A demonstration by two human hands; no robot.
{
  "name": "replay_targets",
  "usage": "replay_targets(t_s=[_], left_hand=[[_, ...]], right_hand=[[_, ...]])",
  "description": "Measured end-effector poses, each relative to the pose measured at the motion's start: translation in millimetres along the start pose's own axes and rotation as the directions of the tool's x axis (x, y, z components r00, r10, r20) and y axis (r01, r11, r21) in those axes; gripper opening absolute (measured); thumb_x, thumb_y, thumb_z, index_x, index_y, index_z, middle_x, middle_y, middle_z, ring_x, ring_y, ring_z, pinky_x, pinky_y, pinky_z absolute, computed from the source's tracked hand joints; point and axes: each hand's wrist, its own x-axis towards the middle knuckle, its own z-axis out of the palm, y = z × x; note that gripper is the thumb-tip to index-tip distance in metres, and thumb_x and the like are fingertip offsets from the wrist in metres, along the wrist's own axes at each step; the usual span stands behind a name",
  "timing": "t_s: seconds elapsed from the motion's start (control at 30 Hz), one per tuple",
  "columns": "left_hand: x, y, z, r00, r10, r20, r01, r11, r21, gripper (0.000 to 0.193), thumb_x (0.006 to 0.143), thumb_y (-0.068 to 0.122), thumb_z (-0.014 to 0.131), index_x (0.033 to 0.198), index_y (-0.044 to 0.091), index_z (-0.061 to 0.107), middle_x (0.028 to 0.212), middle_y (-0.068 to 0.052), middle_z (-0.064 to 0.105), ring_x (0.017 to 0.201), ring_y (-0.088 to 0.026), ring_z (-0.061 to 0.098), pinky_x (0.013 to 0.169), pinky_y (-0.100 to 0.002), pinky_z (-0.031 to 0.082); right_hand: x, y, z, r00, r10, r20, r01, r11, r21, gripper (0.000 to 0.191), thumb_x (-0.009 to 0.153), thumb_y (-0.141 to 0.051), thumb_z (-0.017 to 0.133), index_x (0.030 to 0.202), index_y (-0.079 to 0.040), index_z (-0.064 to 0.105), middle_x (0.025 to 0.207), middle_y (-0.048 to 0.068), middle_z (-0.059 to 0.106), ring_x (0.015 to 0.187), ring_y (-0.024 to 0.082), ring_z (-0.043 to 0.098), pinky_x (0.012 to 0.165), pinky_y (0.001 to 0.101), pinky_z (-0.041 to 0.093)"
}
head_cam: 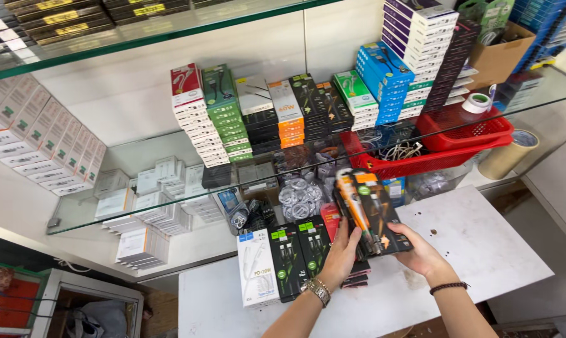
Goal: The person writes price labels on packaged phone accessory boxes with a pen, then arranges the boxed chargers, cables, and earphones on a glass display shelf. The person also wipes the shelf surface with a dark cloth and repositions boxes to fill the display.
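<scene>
Both hands grip one stack of dark cable boxes point(372, 213), black packs with orange stripes, tilted and lifted just above the white table point(483, 250). The left hand point(340, 255), with a metal watch at its wrist, closes on the stack's near left edge, fingers curled up its side. The right hand point(420, 253), with a dark bead bracelet at its wrist, clasps the near right corner, thumb on top.

On the table just left of the held stack, black-and-green boxes point(298, 250) stand in a row, and a white box point(257, 268) stands at the row's left end. A few more dark boxes lie on the table beneath the stack.

Behind the table runs a glass shelf point(139, 153) carrying piled boxes in white, green, black, orange and blue. At its right end sit red baskets point(464, 134), a roll of white tape point(477, 102) and a brown tape roll point(508, 155).
</scene>
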Motion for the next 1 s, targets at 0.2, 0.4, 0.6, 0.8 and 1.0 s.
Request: replay_targets(t_s=[0.2,0.4,0.6,0.8,1.0], left_hand=[[-2,-39,15,0.951,-0.202,0.232,-0.024,0.704,0.710,0.079,0.099,0.054,0.038,0.165,0.020,0.009,0.173,-0.008,0.001,0.159,-0.034,-0.007,0.122,-0.066,-0.002],[5,-53,23,0.973,-0.140,0.185,-0.046,0.663,0.747,0.072,0.098,0.048,0.043,0.160,0.018,0.023,0.170,-0.011,0.010,0.156,-0.037,0.002,0.119,-0.069,0.003],[14,-36,39,0.994,0.044,-0.098,0.031,0.758,0.652,0.056,0.097,0.048,0.060,0.136,0.007,0.057,0.128,-0.018,0.063,0.128,-0.036,0.056,0.108,-0.049,0.046],[21,-28,64,0.997,0.077,0.007,-0.065,0.781,0.621,0.054,0.087,0.032,0.074,0.133,0.007,0.062,0.119,-0.023,0.061,0.112,-0.039,0.060,0.090,-0.048,0.053],[32,-28,80,0.982,0.183,0.036,-0.154,0.685,0.712,0.037,0.087,0.024,0.073,0.118,0.005,0.070,0.135,-0.021,0.056,0.131,-0.037,0.048,0.107,-0.050,0.042]], right_hand=[[7,12,-30,0.977,0.102,-0.187,-0.119,0.990,-0.082,0.034,0.093,-0.034,0.064,0.119,-0.012,0.066,0.107,0.007,0.071,0.102,0.023,0.062,0.092,0.0485,0.047],[7,13,-37,0.977,0.139,-0.160,-0.141,0.990,-0.001,0.040,0.090,-0.032,0.061,0.123,-0.010,0.063,0.111,0.009,0.073,0.108,0.027,0.066,0.097,0.0595,0.052],[16,19,-57,0.985,0.121,-0.123,-0.119,0.993,0.019,0.042,0.091,-0.031,0.065,0.125,-0.008,0.061,0.117,0.011,0.070,0.104,0.025,0.067,0.094,0.0508,0.055],[13,14,-76,0.992,0.067,-0.111,-0.076,0.994,-0.081,0.056,0.084,-0.021,0.068,0.137,-0.017,0.053,0.114,0.009,0.066,0.100,0.022,0.066,0.089,0.0438,0.054],[11,0,-98,0.965,-0.081,-0.249,-0.017,0.929,-0.370,0.097,0.077,-0.017,0.074,0.161,-0.027,0.027,0.132,0.007,0.066,0.114,0.017,0.064,0.097,0.0344,0.046]])
